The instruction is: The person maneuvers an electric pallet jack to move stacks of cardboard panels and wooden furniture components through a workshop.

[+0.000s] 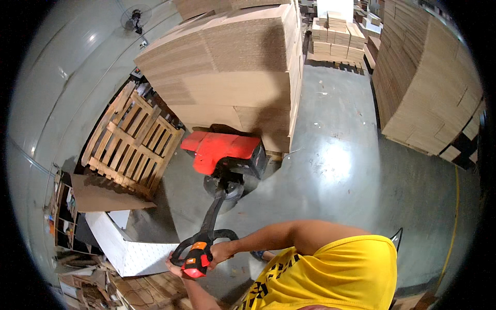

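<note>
Both of my hands are on the control handle (198, 246) of a red and black electric pallet jack (230, 146). My left hand (176, 268) closes on the left side of the black loop, its fingers partly hidden. My right hand (221, 252) is wrapped round the right side, beside the orange and red control head. A black tiller arm (212, 213) runs from the handle up to the red body. Just beyond the body stands a tall stack of flat brown cardboard (243, 51); the jack's forks are out of sight.
Wooden pallets (135, 144) lean by the left wall, near a brown board (106, 192) and a white panel (147, 257). Another tall cardboard stack (431, 88) stands at right. Smaller stacks (338, 39) sit far back. Grey floor (330, 181) runs between the stacks, with a yellow line (455, 222).
</note>
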Available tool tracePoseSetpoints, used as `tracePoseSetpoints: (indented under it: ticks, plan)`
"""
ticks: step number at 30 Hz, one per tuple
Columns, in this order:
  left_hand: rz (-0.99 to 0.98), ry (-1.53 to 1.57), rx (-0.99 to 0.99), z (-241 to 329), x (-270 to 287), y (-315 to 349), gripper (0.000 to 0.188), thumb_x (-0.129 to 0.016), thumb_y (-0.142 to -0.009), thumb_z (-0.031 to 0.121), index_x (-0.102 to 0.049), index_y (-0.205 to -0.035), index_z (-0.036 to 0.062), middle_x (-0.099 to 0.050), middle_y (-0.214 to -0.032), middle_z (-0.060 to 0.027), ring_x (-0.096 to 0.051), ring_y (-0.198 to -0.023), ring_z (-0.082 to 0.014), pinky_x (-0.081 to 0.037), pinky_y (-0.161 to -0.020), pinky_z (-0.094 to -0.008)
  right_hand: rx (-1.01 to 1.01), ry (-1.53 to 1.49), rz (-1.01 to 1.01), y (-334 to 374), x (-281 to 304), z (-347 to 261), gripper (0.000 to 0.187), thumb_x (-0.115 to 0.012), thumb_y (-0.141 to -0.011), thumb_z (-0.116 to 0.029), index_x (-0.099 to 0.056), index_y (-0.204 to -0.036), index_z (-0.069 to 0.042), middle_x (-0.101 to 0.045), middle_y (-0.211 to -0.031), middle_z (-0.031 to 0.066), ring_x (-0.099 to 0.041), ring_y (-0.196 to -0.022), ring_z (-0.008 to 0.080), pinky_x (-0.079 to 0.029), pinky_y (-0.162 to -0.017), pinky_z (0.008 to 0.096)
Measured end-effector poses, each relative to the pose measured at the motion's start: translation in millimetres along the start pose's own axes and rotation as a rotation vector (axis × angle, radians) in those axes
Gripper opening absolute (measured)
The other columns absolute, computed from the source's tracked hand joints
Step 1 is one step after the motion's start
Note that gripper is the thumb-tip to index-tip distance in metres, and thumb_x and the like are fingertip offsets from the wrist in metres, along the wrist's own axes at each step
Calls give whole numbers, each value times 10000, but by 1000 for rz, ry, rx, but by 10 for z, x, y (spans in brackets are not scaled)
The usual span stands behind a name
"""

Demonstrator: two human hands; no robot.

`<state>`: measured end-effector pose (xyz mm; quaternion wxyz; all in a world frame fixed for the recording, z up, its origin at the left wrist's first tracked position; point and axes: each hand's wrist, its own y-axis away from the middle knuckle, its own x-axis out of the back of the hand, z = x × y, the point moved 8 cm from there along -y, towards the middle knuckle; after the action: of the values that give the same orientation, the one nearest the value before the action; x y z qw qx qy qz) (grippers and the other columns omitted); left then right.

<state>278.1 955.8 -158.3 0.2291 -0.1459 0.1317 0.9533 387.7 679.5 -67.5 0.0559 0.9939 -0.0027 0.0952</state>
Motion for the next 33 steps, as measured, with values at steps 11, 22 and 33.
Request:
tracePoseSetpoints:
  ticks: [11, 22, 33]
  plan:
    - [160, -372, -288, -111, 262, 1546, 347, -390, -1008, 277, -600, -1009, 1, -621, -1065, -130, -595, -972, -268, -503, -877, -412, -38, 185, -105, 1148, -251, -19, 435, -745, -779, -518, -662, -892, -107, -550, -565, 44, -554, -451, 190, -437, -421, 341]
    - [325, -424, -395, -405, 279, 2651, 413, -380, -995, 303, -640, -1005, -18, -620, -1038, -144, -591, -956, -277, -487, -872, -426, -195, 137, -304, 1863, -583, 263, 410, -769, -775, -467, -617, -713, -92, -422, -453, 34, -458, -374, 171, -367, -357, 335]
    - [407, -268, -211, -597, 360, 3649, 403, -363, -997, 275, -667, -1014, 10, -621, -1072, -129, -571, -1000, -285, -463, -918, -450, -269, 229, -356, 2502, -994, 400, 400, -787, -755, -453, -617, -768, -91, -466, -491, 28, -456, -379, 171, -365, -372, 326]
